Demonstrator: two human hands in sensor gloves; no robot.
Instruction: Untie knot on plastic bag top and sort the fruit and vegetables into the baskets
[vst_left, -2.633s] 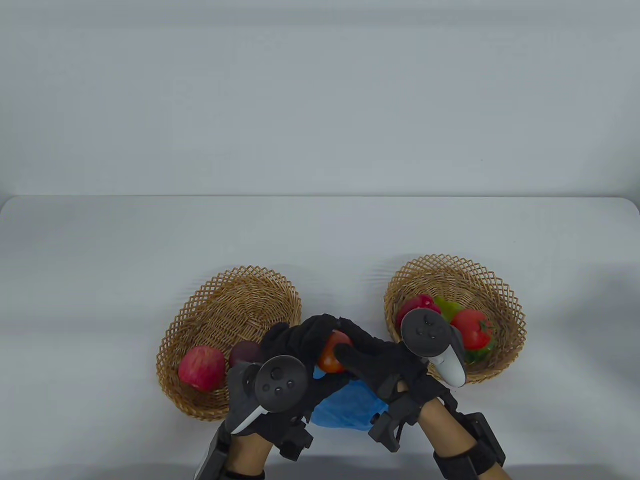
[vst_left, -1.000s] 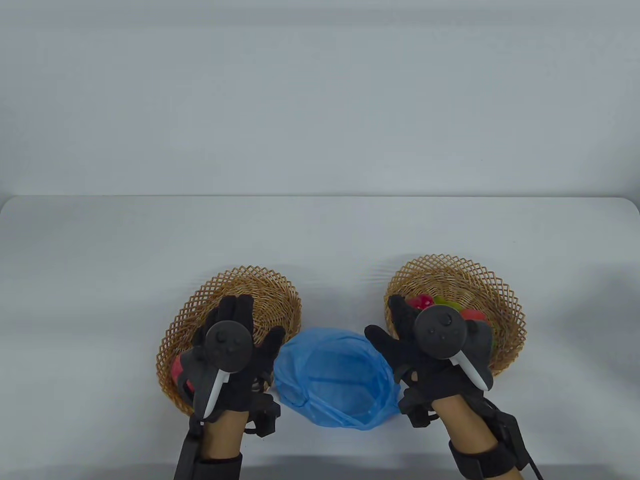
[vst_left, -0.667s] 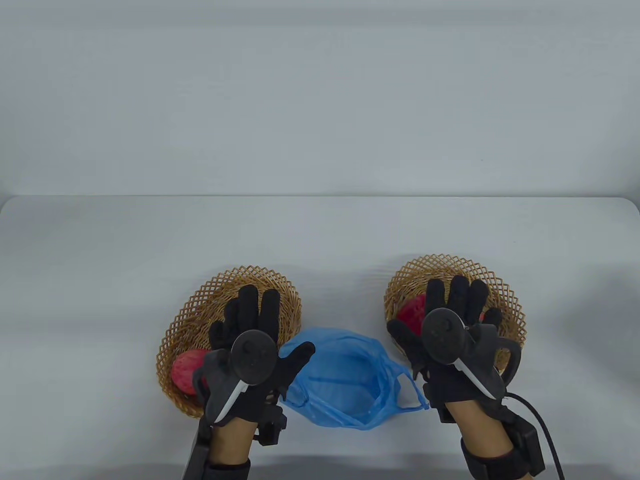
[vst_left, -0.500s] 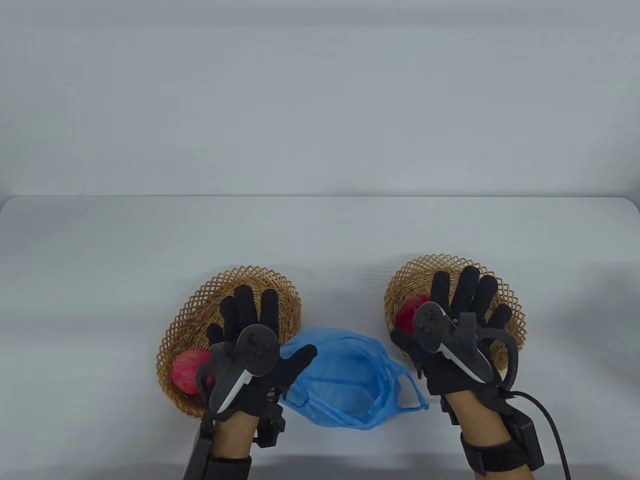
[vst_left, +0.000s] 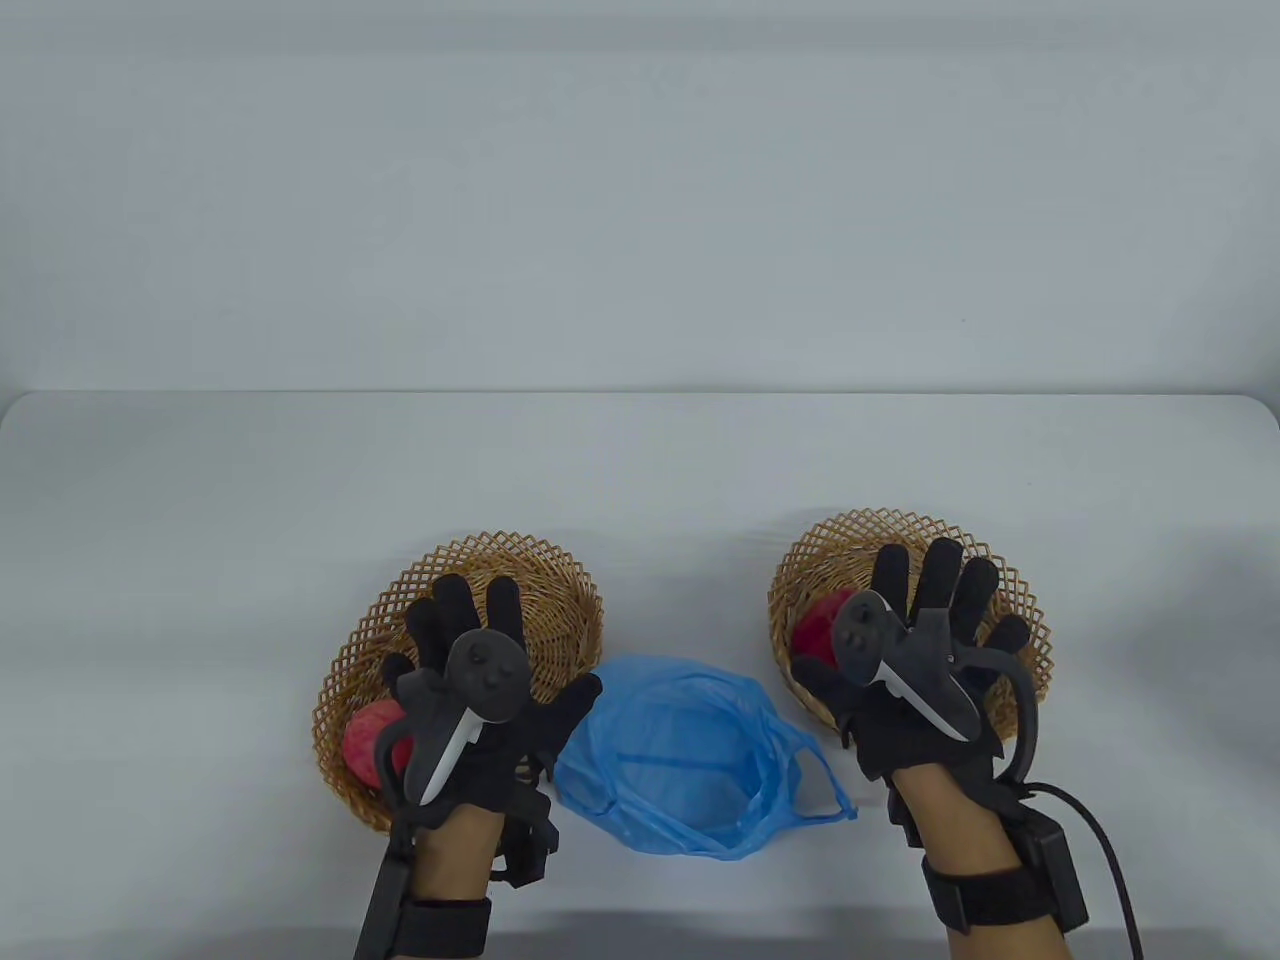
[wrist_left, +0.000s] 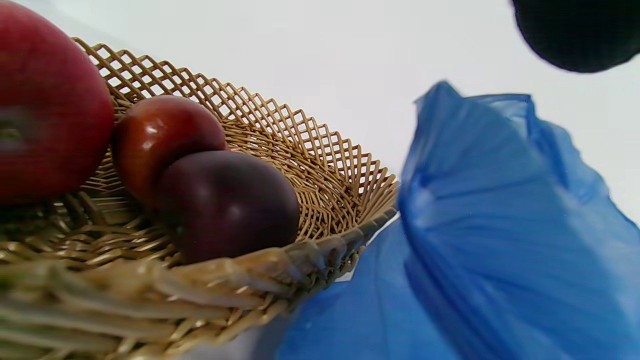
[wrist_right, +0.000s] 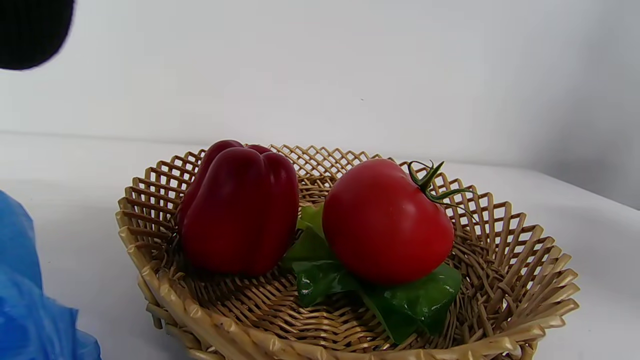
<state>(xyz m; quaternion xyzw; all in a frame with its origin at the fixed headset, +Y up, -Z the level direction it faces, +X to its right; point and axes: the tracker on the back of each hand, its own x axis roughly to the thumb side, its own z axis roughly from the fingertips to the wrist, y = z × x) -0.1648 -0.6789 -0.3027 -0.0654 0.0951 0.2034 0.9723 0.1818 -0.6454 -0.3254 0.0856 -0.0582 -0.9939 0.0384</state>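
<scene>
Blue plastic, slack and wide open: the bag (vst_left: 690, 765) lies on the bench (vst_left: 640, 470) between the two baskets, no knot at its top, and nothing shows inside it from the table view. The left hand (vst_left: 480, 700) hovers over the left basket (vst_left: 560, 590), fingers spread and holding nothing; the right hand (vst_left: 915, 650) does the same over the right basket (vst_left: 800, 570), fingers fanned out, holding nothing either. Check the wrist views: on the left, an apple (wrist_left: 45, 105) and two dark plums (wrist_left: 225, 205) sit together in the wicker, with the bag just beside the rim. On the right, a red pepper (wrist_right: 240, 205), a tomato (wrist_right: 387, 220) and a green leaf (wrist_right: 400, 295) under it share their basket. Fruit one side, vegetables the other. By my read the untying is done and the sorting looks finished; a fold of the bag could still hide something, but nothing hints at it.
</scene>
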